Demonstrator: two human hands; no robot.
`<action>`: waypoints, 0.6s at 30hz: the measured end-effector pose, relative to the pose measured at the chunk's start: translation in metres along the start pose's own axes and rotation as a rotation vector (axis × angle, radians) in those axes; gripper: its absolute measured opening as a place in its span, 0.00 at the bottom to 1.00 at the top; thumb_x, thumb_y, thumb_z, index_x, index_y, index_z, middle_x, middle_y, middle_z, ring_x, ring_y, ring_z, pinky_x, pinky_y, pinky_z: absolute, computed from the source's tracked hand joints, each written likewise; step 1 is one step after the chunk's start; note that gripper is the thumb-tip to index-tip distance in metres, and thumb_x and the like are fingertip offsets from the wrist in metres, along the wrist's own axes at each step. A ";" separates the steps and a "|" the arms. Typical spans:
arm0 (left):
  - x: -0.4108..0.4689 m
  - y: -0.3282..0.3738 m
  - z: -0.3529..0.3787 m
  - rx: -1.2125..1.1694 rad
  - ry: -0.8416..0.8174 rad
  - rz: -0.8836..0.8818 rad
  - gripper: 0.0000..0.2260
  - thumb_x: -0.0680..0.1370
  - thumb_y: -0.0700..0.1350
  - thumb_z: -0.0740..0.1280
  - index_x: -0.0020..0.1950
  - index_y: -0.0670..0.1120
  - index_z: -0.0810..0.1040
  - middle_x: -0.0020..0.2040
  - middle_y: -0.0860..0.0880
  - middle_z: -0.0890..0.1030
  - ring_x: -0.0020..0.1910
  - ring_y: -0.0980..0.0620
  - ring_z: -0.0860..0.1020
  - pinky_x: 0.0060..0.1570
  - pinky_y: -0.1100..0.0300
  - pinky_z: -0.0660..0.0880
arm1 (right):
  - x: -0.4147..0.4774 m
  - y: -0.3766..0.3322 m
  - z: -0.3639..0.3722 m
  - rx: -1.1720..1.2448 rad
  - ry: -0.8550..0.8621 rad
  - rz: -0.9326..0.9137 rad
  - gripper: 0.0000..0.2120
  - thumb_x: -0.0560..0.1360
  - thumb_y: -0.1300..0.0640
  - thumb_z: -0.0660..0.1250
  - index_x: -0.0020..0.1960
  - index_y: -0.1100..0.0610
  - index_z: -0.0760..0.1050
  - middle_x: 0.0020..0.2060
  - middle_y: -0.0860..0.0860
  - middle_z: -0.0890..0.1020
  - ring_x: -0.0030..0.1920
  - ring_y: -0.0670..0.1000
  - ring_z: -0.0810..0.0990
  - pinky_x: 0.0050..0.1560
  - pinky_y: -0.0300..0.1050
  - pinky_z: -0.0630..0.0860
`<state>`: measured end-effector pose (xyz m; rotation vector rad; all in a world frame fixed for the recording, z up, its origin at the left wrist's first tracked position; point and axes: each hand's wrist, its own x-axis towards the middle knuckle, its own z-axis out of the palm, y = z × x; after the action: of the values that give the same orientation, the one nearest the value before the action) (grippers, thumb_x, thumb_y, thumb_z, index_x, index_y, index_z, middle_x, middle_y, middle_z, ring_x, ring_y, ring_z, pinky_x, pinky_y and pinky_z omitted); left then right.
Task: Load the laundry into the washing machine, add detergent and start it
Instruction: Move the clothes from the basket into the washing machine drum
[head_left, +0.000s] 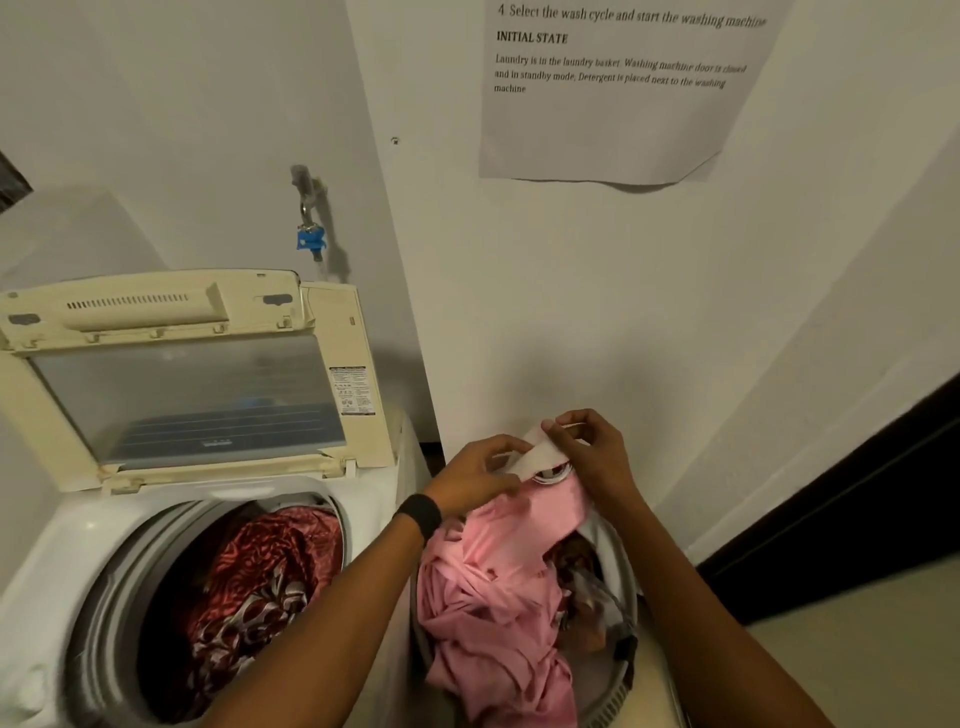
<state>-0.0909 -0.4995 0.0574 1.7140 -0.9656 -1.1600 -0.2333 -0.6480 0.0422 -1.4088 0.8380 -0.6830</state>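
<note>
The top-loading washing machine (67, 551) stands at the left with its lid (182, 384) raised. A red patterned cloth (260, 582) lies in its drum. To the right, a pink garment (493, 582) hangs out of the grey laundry basket (623, 587). My left hand (478, 475) and my right hand (592, 452) both pinch the garment's white collar band (535, 457) above the basket. More dark clothes (582, 577) lie deeper in the basket.
A water tap with a blue fitting (310, 236) sticks out of the wall behind the machine. An instruction sheet (613, 88) is taped to the wall corner above the basket. A dark door or panel (857, 519) runs along the right.
</note>
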 end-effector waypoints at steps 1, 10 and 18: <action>-0.001 0.003 -0.001 -0.026 -0.037 -0.027 0.19 0.76 0.41 0.71 0.65 0.53 0.79 0.65 0.51 0.79 0.64 0.49 0.77 0.70 0.49 0.74 | -0.001 0.001 0.002 0.002 0.012 -0.021 0.10 0.72 0.59 0.79 0.47 0.62 0.80 0.40 0.52 0.83 0.38 0.43 0.82 0.41 0.38 0.78; 0.000 0.021 0.001 0.090 0.361 0.092 0.18 0.84 0.48 0.65 0.34 0.49 0.71 0.36 0.51 0.73 0.33 0.63 0.70 0.38 0.66 0.67 | -0.001 -0.004 0.027 0.008 -0.026 -0.085 0.07 0.76 0.58 0.76 0.47 0.61 0.80 0.42 0.56 0.86 0.40 0.49 0.84 0.44 0.46 0.80; -0.001 0.024 -0.017 -0.267 0.387 0.021 0.17 0.85 0.53 0.63 0.46 0.41 0.80 0.40 0.49 0.81 0.41 0.54 0.78 0.42 0.61 0.73 | -0.014 -0.015 0.026 -0.165 -0.287 -0.119 0.12 0.80 0.44 0.68 0.50 0.52 0.82 0.41 0.47 0.86 0.43 0.45 0.84 0.43 0.42 0.81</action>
<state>-0.0788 -0.5033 0.0833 1.6249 -0.5632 -0.8551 -0.2182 -0.6231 0.0574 -1.6700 0.5979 -0.4937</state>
